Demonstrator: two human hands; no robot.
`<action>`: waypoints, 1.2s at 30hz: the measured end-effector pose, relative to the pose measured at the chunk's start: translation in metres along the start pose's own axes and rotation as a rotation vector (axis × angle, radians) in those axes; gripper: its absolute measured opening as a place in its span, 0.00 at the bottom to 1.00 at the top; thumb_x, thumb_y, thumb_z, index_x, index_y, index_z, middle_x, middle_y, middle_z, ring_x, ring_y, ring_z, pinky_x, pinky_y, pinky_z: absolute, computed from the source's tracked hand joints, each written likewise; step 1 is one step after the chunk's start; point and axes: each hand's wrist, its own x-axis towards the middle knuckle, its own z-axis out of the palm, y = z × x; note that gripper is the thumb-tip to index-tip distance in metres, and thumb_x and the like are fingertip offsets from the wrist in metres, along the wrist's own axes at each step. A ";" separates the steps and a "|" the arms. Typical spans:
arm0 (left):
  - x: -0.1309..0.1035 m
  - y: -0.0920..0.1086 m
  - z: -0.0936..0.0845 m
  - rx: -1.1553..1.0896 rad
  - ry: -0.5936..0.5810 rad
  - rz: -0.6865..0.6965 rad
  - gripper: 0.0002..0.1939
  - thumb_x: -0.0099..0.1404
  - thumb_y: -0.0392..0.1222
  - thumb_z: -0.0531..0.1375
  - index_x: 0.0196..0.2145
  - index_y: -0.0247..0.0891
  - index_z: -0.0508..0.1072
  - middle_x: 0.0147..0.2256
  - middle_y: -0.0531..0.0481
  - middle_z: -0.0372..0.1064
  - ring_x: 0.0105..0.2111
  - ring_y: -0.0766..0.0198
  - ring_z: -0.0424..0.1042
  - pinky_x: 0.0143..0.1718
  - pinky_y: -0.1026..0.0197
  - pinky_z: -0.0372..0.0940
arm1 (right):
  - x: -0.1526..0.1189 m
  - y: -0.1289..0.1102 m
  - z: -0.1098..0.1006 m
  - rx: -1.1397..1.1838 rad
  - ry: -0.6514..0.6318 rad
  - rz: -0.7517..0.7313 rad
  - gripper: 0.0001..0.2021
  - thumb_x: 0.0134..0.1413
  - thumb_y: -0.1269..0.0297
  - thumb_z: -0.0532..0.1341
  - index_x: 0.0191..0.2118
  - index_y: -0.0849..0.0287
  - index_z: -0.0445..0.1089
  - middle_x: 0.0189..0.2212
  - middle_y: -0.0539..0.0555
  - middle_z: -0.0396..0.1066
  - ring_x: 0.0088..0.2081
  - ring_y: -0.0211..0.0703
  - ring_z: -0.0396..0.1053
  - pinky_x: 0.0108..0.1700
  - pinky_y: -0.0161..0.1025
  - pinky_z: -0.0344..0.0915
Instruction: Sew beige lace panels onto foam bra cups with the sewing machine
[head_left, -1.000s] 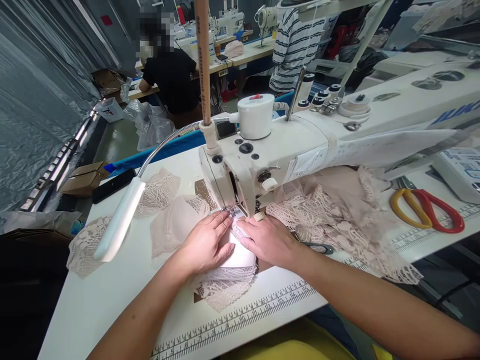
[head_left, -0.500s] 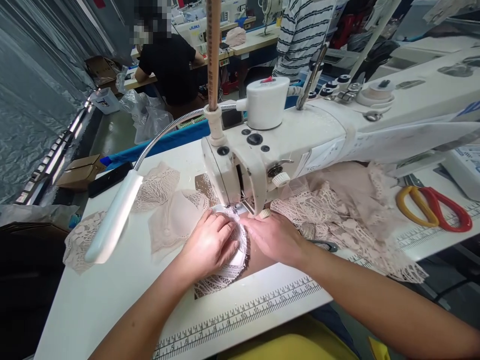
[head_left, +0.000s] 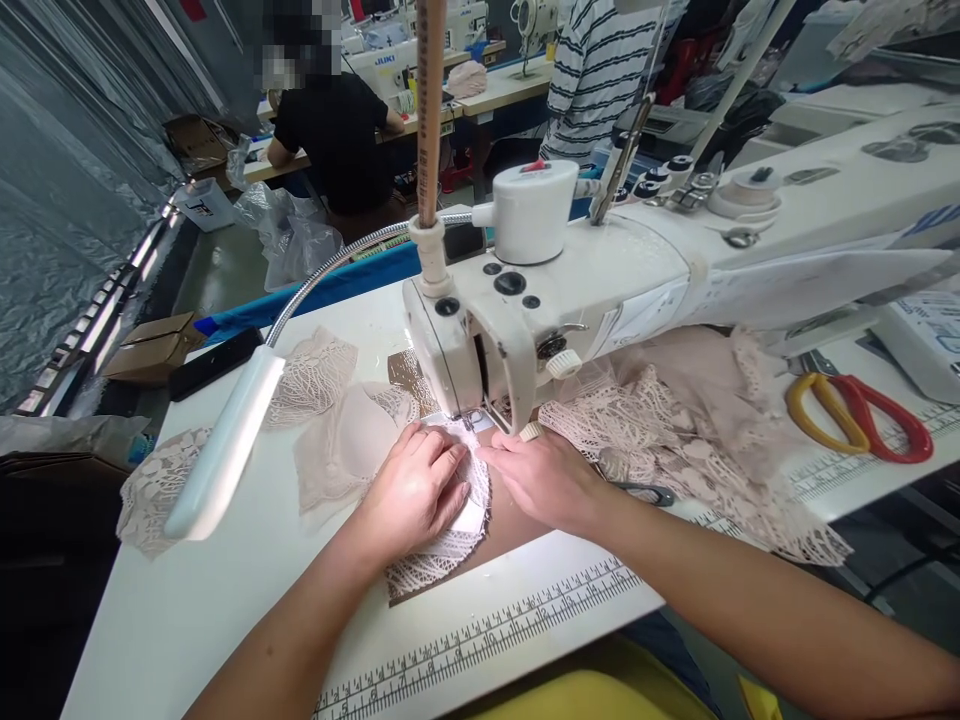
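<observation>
While my left hand [head_left: 416,490] lies flat on the lace piece [head_left: 469,510], my right [head_left: 536,478] touches its three-o'clock edge — hands apart, neither gripping.

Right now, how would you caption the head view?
Left hand on lace fabric, right hand at its edge, before the sewing machine; scissors far right.
</observation>
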 end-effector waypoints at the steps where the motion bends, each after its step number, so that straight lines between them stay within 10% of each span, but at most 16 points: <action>1: 0.000 -0.002 0.000 0.005 0.003 -0.001 0.15 0.64 0.41 0.54 0.47 0.34 0.69 0.39 0.40 0.67 0.40 0.54 0.66 0.53 0.43 0.58 | 0.001 0.000 0.000 -0.005 -0.009 0.011 0.13 0.58 0.75 0.52 0.41 0.59 0.72 0.28 0.52 0.67 0.30 0.40 0.60 0.29 0.37 0.51; 36: 0.004 -0.001 0.004 0.032 0.003 0.052 0.16 0.67 0.36 0.52 0.51 0.34 0.70 0.49 0.38 0.70 0.43 0.52 0.68 0.51 0.42 0.61 | 0.006 -0.006 0.002 -0.148 -0.053 0.081 0.15 0.56 0.76 0.51 0.44 0.59 0.70 0.31 0.54 0.70 0.34 0.45 0.64 0.34 0.41 0.55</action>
